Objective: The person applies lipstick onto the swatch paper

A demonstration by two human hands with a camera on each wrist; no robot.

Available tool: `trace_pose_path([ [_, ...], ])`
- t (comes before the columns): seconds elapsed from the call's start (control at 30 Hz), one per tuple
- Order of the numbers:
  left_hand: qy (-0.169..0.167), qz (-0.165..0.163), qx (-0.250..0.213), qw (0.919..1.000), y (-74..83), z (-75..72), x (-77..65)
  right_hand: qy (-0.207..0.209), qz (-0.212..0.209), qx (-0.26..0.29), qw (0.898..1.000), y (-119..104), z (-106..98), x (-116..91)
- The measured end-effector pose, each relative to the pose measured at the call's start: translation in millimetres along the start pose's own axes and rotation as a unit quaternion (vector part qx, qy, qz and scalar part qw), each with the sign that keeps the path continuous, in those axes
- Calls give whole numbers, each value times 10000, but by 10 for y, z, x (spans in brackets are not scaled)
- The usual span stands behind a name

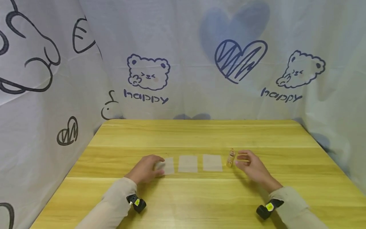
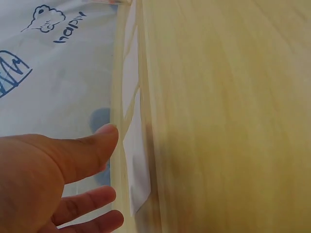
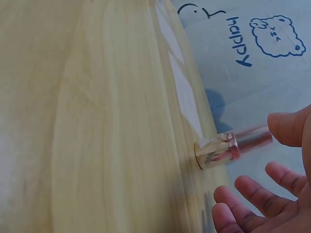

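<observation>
Three white paper squares lie in a row on the wooden table: a left paper [image 1: 169,166], a middle paper [image 1: 187,163] and a right paper [image 1: 212,163]. My left hand [image 1: 147,168] is at the left paper, fingers and thumb apart and overlapping its edge in the head view; the left wrist view shows nothing between them. Just right of the row stands a shiny gold lipstick tube [image 3: 216,151], upright, with a clear reddish upper part. Beside it is my right hand [image 1: 253,167], its loosely bent fingers spread and holding nothing, thumb near the tube's top.
The wooden table [image 1: 188,203] reaches back to a white cloth backdrop [image 1: 183,57] with drawn bears and hearts. More cloth hangs along the left and right sides. A black strap with a small camera sits on each wrist.
</observation>
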State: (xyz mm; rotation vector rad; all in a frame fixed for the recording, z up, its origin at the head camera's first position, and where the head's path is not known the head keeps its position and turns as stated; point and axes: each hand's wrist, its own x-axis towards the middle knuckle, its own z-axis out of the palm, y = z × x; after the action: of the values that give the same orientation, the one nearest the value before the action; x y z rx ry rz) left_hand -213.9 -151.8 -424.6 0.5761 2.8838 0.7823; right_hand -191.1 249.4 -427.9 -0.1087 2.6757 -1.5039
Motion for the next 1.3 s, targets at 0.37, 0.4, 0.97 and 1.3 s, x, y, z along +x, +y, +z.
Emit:
trace_pose_path([
  [0.37, -210, 99, 485, 9986, 68, -12, 84, -82, -219, -67, 9997, -18, 84, 114],
  [0.4, -245, 80, 517, 9983, 69, -7, 84, -107, -230, -111, 9996, -24, 90, 119],
  [0.97, -448, -2, 643, 9969, 63, 79, 21, -271, -429, -226, 9985, 0, 170, 202],
  [1.3, -475, 35, 647, 9968, 90, 57, 74, -73, -629, -473, 9969, -11, 148, 230],
])
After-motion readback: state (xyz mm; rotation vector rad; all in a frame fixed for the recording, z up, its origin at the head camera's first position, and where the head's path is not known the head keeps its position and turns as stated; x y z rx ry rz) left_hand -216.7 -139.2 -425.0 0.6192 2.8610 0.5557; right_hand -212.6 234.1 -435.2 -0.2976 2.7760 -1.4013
